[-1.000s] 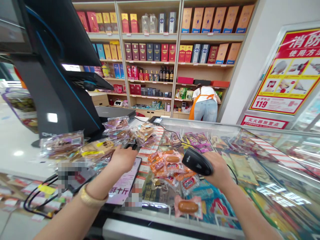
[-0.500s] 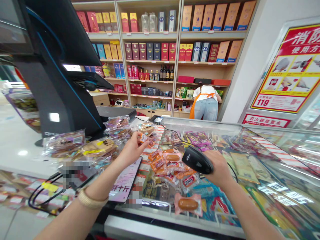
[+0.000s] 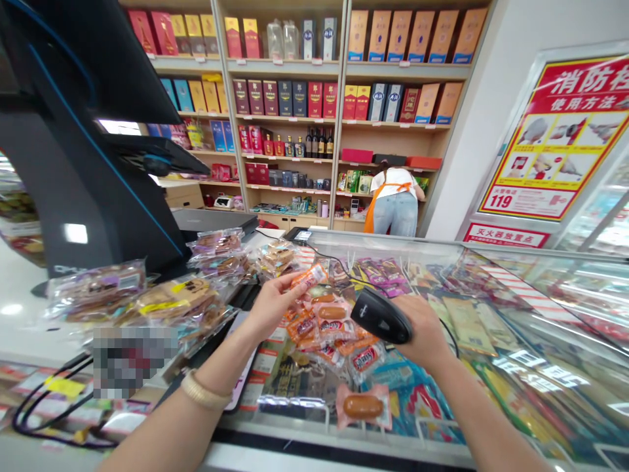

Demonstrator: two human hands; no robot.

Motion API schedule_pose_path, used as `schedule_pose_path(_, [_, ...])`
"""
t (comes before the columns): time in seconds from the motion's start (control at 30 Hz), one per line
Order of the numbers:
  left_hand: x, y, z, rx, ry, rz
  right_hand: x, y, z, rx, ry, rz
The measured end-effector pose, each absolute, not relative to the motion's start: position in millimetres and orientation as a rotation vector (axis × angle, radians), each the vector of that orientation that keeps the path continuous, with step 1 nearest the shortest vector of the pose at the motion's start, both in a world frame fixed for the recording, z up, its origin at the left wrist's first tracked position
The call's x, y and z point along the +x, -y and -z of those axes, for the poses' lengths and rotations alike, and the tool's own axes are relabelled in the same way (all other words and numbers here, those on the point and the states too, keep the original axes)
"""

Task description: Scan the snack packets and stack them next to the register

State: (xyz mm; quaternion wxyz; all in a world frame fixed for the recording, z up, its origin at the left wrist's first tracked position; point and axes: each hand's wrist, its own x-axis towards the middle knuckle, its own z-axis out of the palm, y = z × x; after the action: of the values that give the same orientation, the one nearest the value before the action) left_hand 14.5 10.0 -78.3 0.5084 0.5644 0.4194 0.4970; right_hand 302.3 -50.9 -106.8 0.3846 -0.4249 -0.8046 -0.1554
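Observation:
Between the thumb and fingers of my left hand [image 3: 278, 303] is a small orange packaged sausage [image 3: 310, 276], lifted at the far left side of a sausage pile. My right hand [image 3: 422, 326] grips a black barcode scanner [image 3: 382, 316], its head turned left over the pile's right side. The pile of wrapped sausages [image 3: 334, 328] lies on the glass top [image 3: 299, 419] of a display case. Nearer to me, one sausage in a clear wrapper [image 3: 362, 406] lies apart from the others. The scanner's cable [image 3: 339, 261] runs back across the glass.
Left stands a dark point-of-sale terminal [image 3: 103, 190]. Bagged snacks [image 3: 181, 301] lie before it, and flat-bread-like packs [image 3: 275, 255] lie farther back. A phone-like slab [image 3: 240, 387] is partly under my left forearm. A person in an orange apron [image 3: 393, 196] bends at the back shelves [image 3: 295, 121].
My left hand has moved right with the orange packaged sausage, from beside the bagged snacks to the sausage pile. The view has shifted slightly; my right hand still holds the scanner.

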Motion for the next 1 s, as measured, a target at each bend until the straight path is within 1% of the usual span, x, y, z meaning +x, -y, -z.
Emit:
schedule_pose_path(0.17, [16, -3, 79, 1.562, -1.142, -1.206, 300, 53, 104, -1.098, 2.051, 0.433])
schedule_pose_path(0.53, [18, -4, 84, 1.717, -1.052, -1.131, 298, 53, 104, -1.117, 2.114, 0.430])
schedule_pose_path(0.8, [24, -1, 85, 2.103, -1.060, -1.079, 298, 52, 106, -1.074, 2.089, 0.425])
schedule_pose_path(0.9, [20, -7, 84, 2.143, -1.125, -1.205, 298, 51, 107, -1.069, 2.079, 0.446])
schedule_pose_path(1.0, [8, -21, 80, 2.079, -1.317, -1.419, 299, 50, 109, -1.086, 2.062, 0.443])
